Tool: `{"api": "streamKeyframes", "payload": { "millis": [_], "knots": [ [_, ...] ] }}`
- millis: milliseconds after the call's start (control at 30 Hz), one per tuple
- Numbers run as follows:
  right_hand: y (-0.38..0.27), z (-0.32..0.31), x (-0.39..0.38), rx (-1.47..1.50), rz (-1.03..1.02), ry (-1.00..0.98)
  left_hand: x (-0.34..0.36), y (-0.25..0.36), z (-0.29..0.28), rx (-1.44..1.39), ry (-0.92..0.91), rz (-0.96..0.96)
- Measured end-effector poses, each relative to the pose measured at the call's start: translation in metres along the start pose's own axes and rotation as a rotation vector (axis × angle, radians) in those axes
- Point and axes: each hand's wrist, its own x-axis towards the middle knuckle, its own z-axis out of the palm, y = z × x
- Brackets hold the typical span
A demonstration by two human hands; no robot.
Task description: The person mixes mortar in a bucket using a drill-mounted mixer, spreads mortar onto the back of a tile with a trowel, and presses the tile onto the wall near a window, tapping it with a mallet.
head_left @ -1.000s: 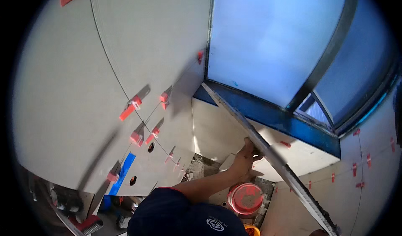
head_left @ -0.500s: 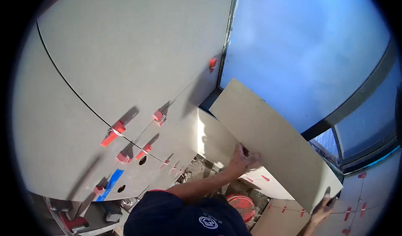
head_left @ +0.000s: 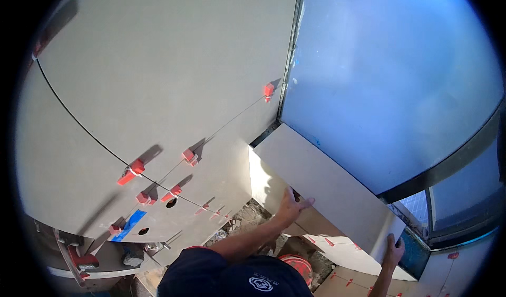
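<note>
A long pale tile (head_left: 321, 176) lies lowered along the ledge beneath the frosted window, over most of the blue coating (head_left: 414, 259), which still shows at both ends. My left hand (head_left: 292, 207) has its fingers curled at the tile's front edge, near the middle, with the thumb spread. My right hand (head_left: 392, 255) grips the tile's right end, fingers at the edge. Below it is the tiled face of the ledge (head_left: 263, 181). I cannot tell whether the tile rests fully on the ledge.
A tiled wall (head_left: 147, 70) with red levelling clips (head_left: 132, 171), blue tape (head_left: 128, 224) and round holes stands left. The frosted window (head_left: 385, 70) fills the upper right; more clipped tiles are at lower right. A red bucket (head_left: 295, 270) sits on the rough floor, tools (head_left: 84, 260) at lower left.
The tile, seen edge-on a second ago, has turned face-up and come down onto the ledge line below the window. My right hand has come into view and moved slightly left with it.
</note>
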Motion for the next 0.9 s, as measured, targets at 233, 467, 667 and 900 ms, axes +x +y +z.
{"api": "streamKeyframes", "payload": {
  "millis": [233, 467, 667, 900],
  "knots": [
    [0.003, 0.019, 0.026, -0.086, 0.022, -0.051, 0.017, 0.0, -0.003, 0.074, 0.065, -0.058],
    [-0.002, 0.032, 0.036, -0.169, 0.047, -0.098, 0.033, -0.009, -0.008, -0.035, 0.036, -0.036],
    [0.002, 0.037, 0.042, -0.185, 0.035, -0.089, 0.037, -0.01, -0.011, -0.031, 0.036, -0.049],
    [0.013, 0.042, 0.049, -0.168, 0.023, -0.071, 0.032, 0.009, -0.016, -0.023, 0.006, -0.088]
  ]
}}
